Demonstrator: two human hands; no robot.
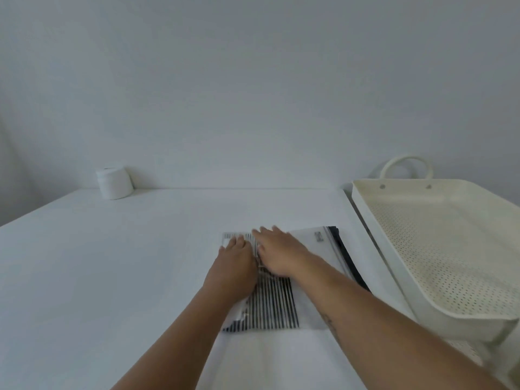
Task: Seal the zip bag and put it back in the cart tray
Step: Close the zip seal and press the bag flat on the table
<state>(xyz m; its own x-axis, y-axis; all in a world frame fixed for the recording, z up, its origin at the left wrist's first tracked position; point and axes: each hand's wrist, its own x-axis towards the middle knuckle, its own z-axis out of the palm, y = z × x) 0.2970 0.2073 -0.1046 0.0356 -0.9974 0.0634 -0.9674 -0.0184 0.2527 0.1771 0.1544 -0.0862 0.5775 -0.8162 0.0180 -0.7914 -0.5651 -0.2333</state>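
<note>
Both hands (261, 257) press zip bag (318, 249) beside cart tray (394, 249).

A plain, pale grey-white wall (253, 80) is seen filling the whole upper half of the view, unmarked and evenly lit. Soft, diffuse light is spread across it, and only faint shadows are cast. Below it, a broad white worktop (112, 263) is laid out, its far edge set against the wall. A small white cylindrical roll (114, 182) is stood at that far edge, on the left, just beside the wall.
</note>
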